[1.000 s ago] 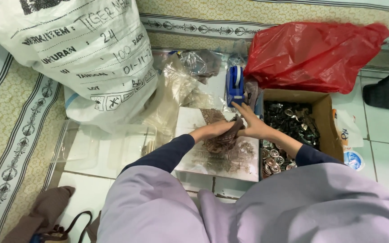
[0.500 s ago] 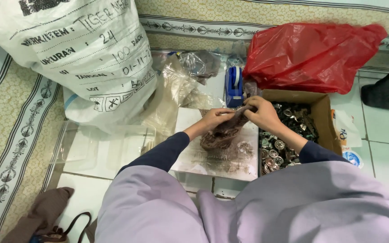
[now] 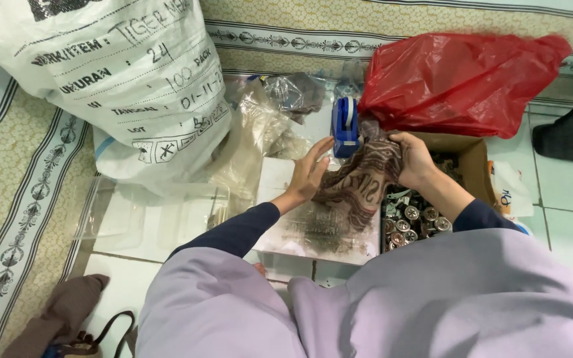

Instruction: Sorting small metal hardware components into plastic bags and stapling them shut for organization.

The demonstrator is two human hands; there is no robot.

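Holding a small clear packet of brown patterned contents (image 3: 359, 176) between both hands, the person has it lifted off the white sheet (image 3: 319, 232) and raised to the blue tape dispenser (image 3: 345, 126). The left hand (image 3: 310, 174) lies flat and open against the packet's left side, fingers (image 3: 319, 156) stretched out and pressing, with the fingertips just beside the dispenser's base. The right hand (image 3: 414, 159) curls round the packet's upper right edge, fingers bent and closed on it; the thumb side is hidden, so how tightly it pinches cannot be told. The packet sits directly between the two palms, its top touching or nearly touching the dispenser, its lower end hanging toward the sheet.

As a judgement, the packet looks filled and folded, with its sealing not yet done. Below the right wrist, an open cardboard box (image 3: 475, 162) holds many small round metal parts (image 3: 412, 219). Beyond the fingertips lie a red plastic bag (image 3: 465, 79) and crumpled clear bags (image 3: 280, 106); well left of the left hand stands a large white woven sack (image 3: 121, 86).
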